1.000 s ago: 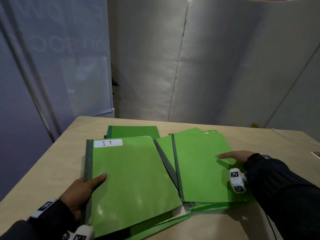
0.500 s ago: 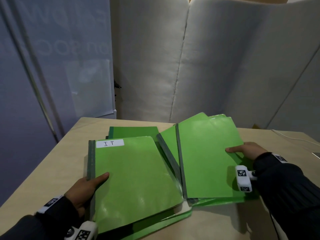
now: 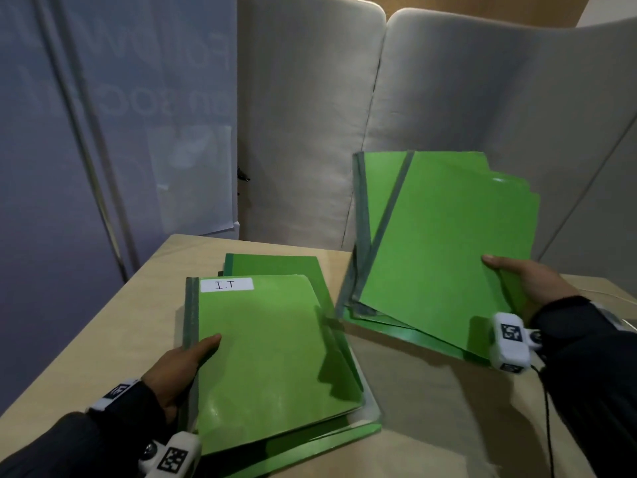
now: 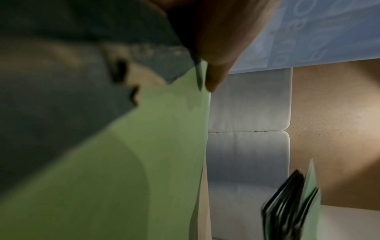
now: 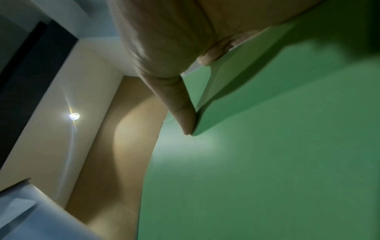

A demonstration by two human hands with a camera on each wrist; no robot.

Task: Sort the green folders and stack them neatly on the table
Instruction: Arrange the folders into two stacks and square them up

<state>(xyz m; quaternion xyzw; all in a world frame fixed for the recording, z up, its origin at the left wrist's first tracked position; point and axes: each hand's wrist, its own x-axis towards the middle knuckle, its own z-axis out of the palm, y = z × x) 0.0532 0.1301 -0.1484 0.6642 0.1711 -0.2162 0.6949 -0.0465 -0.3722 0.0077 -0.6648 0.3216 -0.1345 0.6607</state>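
A stack of green folders (image 3: 275, 360) lies on the wooden table (image 3: 120, 326), its top one marked with a white "I.T" label (image 3: 226, 284). My left hand (image 3: 179, 367) grips this stack at its dark spine, thumb on the cover; the left wrist view shows that cover (image 4: 123, 162) up close. My right hand (image 3: 524, 284) holds a second bundle of green folders (image 3: 444, 243) by its right edge, lifted and tilted above the table. In the right wrist view a finger presses the bundle's underside (image 5: 267, 162). A darker green folder (image 3: 272, 265) lies behind the left stack.
Padded grey-white panels (image 3: 344, 115) stand behind the table, with a bluish glass wall (image 3: 103, 132) to the left. A thin cable (image 3: 548, 419) hangs from my right wrist. Bare tabletop (image 3: 431, 408) shows at the front right.
My right hand has lifted its bundle of folders off the table, up and to the right, tilting it. My left hand has kept its hold on the "I.T" stack.
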